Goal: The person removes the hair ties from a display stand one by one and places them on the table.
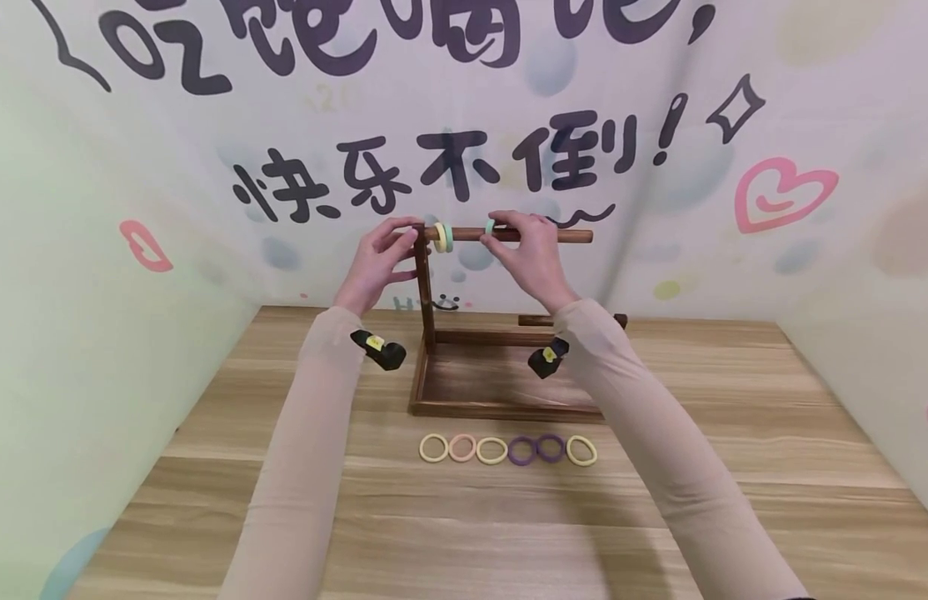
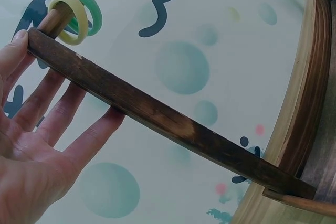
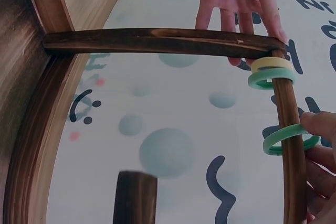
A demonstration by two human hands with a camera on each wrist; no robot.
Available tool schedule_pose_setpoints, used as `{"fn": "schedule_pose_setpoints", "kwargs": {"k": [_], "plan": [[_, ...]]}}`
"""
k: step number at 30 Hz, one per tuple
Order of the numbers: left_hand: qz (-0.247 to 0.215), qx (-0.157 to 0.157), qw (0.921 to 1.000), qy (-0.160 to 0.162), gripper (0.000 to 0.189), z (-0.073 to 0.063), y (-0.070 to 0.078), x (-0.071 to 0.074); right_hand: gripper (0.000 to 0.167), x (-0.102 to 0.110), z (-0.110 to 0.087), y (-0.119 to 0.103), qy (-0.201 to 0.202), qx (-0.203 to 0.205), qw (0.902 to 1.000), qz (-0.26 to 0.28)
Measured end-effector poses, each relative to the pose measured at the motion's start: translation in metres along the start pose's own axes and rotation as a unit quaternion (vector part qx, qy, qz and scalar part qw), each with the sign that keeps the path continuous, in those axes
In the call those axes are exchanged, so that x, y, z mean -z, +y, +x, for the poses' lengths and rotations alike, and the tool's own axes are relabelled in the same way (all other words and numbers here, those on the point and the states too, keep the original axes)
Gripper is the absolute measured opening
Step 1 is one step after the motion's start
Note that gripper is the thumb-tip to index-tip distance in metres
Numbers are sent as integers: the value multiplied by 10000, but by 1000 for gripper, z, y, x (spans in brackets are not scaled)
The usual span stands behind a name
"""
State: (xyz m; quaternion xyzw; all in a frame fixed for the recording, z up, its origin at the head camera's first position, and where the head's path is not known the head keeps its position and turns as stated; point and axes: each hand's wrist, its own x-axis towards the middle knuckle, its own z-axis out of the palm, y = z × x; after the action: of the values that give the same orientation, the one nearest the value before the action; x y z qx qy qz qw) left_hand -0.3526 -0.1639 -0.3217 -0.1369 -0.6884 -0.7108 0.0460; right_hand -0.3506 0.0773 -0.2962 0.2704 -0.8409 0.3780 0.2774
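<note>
A dark wooden stand has an upright post (image 1: 425,292) with a horizontal rod (image 1: 576,237) running right from its top. My left hand (image 1: 376,260) grips the post's upper end, thumb at the top and fingers spread along and behind it. A yellow hair tie (image 2: 79,17) and a green hair tie (image 2: 94,11) hang side by side on the rod near the post. Farther along, my right hand (image 1: 535,254) pinches another green hair tie (image 3: 275,142), which encircles the rod. In the right wrist view, only part of this hand shows.
Several hair ties lie in a row on the wooden table (image 1: 359,517), including a pink one (image 1: 462,447) and a purple one (image 1: 521,451). Behind them stands the stand's tray-like base (image 1: 501,411). A lower rod (image 1: 535,320) is partly behind the right arm. A printed wall rises behind.
</note>
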Motion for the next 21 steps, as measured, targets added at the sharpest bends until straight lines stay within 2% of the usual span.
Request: {"fn": "schedule_pose_setpoints", "kwargs": {"k": [11,21], "plan": [[-45,10,10000,-30,26,-2,4,0,32,15,-4,10,115,53,9999,-70],[62,-7,9999,-81,27,-1,2,1,32,29,-10,18,112,-136,9998,-44]]}}
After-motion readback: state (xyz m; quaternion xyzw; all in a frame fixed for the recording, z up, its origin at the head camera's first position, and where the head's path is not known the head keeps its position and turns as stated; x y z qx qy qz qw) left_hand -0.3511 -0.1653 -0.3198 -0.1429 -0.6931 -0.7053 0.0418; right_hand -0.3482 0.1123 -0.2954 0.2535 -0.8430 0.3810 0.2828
